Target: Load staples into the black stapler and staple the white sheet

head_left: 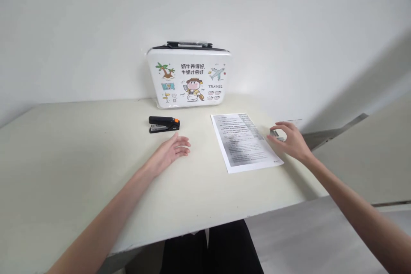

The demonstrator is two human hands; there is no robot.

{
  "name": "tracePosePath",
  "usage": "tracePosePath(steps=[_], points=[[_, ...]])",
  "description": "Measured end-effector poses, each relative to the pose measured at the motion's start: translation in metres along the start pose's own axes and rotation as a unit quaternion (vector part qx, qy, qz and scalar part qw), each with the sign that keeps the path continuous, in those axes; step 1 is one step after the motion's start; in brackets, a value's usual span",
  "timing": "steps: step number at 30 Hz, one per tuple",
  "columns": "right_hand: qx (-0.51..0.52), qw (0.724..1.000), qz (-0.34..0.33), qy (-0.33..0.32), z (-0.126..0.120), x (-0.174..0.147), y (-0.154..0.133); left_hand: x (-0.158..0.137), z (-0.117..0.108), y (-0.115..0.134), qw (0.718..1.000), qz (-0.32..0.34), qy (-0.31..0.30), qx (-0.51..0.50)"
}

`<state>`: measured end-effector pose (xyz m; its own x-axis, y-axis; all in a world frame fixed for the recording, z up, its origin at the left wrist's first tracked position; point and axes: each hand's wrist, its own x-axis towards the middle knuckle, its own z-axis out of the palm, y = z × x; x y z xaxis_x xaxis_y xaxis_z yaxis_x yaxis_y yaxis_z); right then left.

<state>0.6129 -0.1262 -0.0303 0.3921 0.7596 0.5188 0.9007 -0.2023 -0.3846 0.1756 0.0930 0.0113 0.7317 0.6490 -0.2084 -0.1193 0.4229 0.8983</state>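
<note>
presently, the left hand (171,152) is showing empty, spread fingers near the stapler (165,124); the right hand (291,141) is curving around a small metallic piece (274,133), apparently suiting its size, actual grip indiscernible. the desk (80,150) is supporting the flat paper (239,141) alongside.

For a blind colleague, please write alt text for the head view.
A person's right hand curls around small silvery pieces beside a printed sheet on a pale table. The open left hand is near a black stapler; a white cartoon-printed case stands behind.
</note>
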Motion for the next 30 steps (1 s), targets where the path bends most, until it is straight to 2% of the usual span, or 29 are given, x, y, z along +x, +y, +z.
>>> tracePosePath(steps=[3,6,9,14,18,21,25,28,30], points=[[-0.028,0.998,0.019,-0.056,-0.003,0.007,0.023,0.001,-0.003,0.001,1.0,-0.002,0.002,-0.001],[-0.041,0.997,0.015,-0.071,-0.005,0.008,0.02,0.001,-0.006,0.001,1.0,0.001,0.003,-0.002],[-0.035,0.998,-0.014,-0.048,-0.01,-0.003,-0.005,0.001,-0.005,0.0,1.0,0.005,-0.002,0.003],[-0.018,0.99,-0.069,-0.124,-0.013,-0.033,-0.051,0.0,-0.003,0.0,1.0,0.012,-0.002,0.007],[-0.011,0.984,-0.085,-0.157,-0.005,-0.052,-0.066,-0.001,-0.004,-0.002,1.0,0.021,-0.003,0.012],[-0.007,0.983,-0.093,-0.16,-0.003,-0.064,-0.078,-0.002,-0.003,-0.005,0.999,0.038,-0.007,0.024],[0.002,0.981,-0.122,-0.154,-0.003,-0.081,-0.109,-0.004,-0.001,-0.009,0.997,0.065,0.002,0.045],[0.015,0.976,-0.158,-0.151,-0.001,-0.093,-0.137,-0.007,0.0,-0.009,0.988,0.106,0.031,0.104],[0.028,0.971,-0.178,-0.156,0.003,-0.099,-0.156,-0.01,0.001,-0.008,0.968,0.15,0.058,0.191]])
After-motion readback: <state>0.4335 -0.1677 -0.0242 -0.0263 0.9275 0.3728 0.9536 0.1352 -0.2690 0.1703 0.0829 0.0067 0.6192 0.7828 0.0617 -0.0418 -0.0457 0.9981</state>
